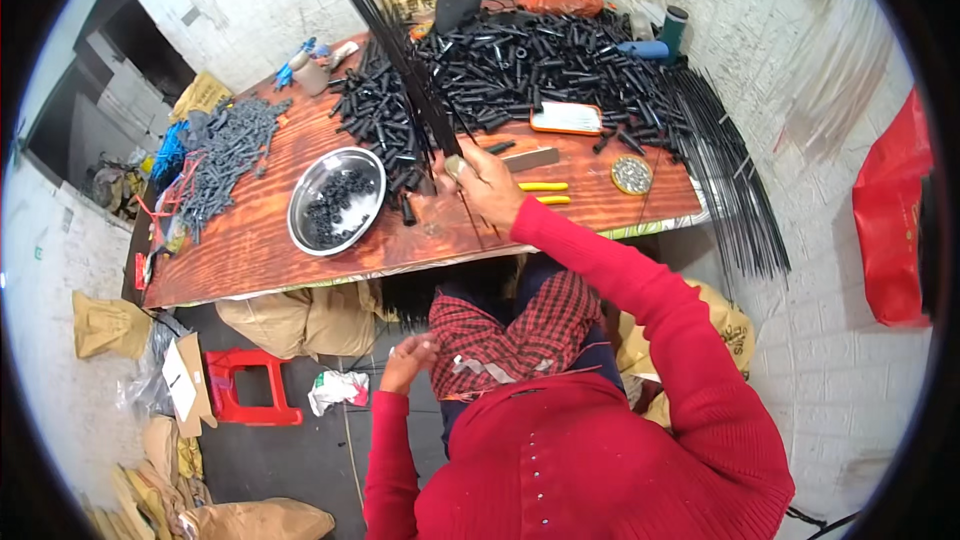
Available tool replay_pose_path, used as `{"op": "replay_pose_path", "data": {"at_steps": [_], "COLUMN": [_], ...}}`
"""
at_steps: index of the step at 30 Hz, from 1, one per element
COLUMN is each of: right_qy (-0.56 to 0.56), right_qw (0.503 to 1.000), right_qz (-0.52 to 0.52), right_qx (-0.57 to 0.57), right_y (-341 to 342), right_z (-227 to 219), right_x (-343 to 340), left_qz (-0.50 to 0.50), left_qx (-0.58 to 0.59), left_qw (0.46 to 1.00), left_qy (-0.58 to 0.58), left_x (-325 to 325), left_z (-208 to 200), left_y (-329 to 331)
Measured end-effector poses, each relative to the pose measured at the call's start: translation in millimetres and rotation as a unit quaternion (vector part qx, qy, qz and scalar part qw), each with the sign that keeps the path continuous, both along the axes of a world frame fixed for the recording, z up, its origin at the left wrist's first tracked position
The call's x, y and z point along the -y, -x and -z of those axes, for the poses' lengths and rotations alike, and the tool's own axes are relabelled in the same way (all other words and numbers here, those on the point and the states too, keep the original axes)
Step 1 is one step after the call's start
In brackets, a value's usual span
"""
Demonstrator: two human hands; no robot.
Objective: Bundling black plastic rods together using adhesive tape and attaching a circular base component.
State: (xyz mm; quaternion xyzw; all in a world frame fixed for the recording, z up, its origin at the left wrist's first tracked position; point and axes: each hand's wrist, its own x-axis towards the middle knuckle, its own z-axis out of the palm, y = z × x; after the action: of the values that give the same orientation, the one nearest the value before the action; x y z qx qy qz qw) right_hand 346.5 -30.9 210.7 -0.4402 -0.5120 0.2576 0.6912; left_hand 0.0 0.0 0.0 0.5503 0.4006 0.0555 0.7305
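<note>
My right hand is closed round a bundle of long, thin black rods. The bundle stands steeply over the table, leaning left toward its top, with its lower end by the tabletop. My left hand is low beside my lap, its fingers loosely bent and apart, with nothing visible in it. A steel bowl with small black parts and something white in it sits left of the bundle. Behind the rods spreads a large heap of black tube-shaped parts.
Yellow-handled pliers, an orange-rimmed tray and a round tin lie on the wooden table. More black rods overhang its right edge. Grey parts are heaped left. A red stool stands on the floor.
</note>
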Motion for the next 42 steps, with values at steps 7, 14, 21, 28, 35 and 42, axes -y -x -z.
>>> {"op": "replay_pose_path", "data": {"at_steps": [7, 14, 21, 28, 35, 42], "right_qy": [0.217, 0.249, 0.238, 0.258, 0.26, 0.272], "right_qw": [0.967, 0.961, 0.957, 0.961, 0.963, 0.961], "right_qz": [-0.125, -0.058, -0.031, -0.08, -0.071, -0.033], "right_qx": [0.045, 0.105, 0.166, 0.053, -0.006, -0.031], "right_y": [26.6, 49.8, 64.5, 66.9, 64.4, 65.6], "right_z": [-84.7, -99.1, -68.0, -53.8, -44.4, -37.5], "right_x": [122.0, 191.8, 205.5, 199.5, 182.8, 172.1], "left_qz": [0.146, 0.148, -0.072, -0.046, -0.016, -0.045], "left_qx": [0.113, 0.249, 0.347, 0.33, 0.339, 0.32], "left_qw": [0.981, 0.949, 0.929, 0.941, 0.941, 0.946], "left_qy": [-0.058, -0.124, -0.106, -0.058, 0.0, -0.013], "left_x": [58.3, 95.2, 92.0, 77.8, 65.8, 60.2], "left_z": [-188.9, -252.9, -265.5, -261.6, -261.0, -249.0], "left_y": [-33.4, -97.6, -152.2, -154.7, -154.0, -157.2]}}
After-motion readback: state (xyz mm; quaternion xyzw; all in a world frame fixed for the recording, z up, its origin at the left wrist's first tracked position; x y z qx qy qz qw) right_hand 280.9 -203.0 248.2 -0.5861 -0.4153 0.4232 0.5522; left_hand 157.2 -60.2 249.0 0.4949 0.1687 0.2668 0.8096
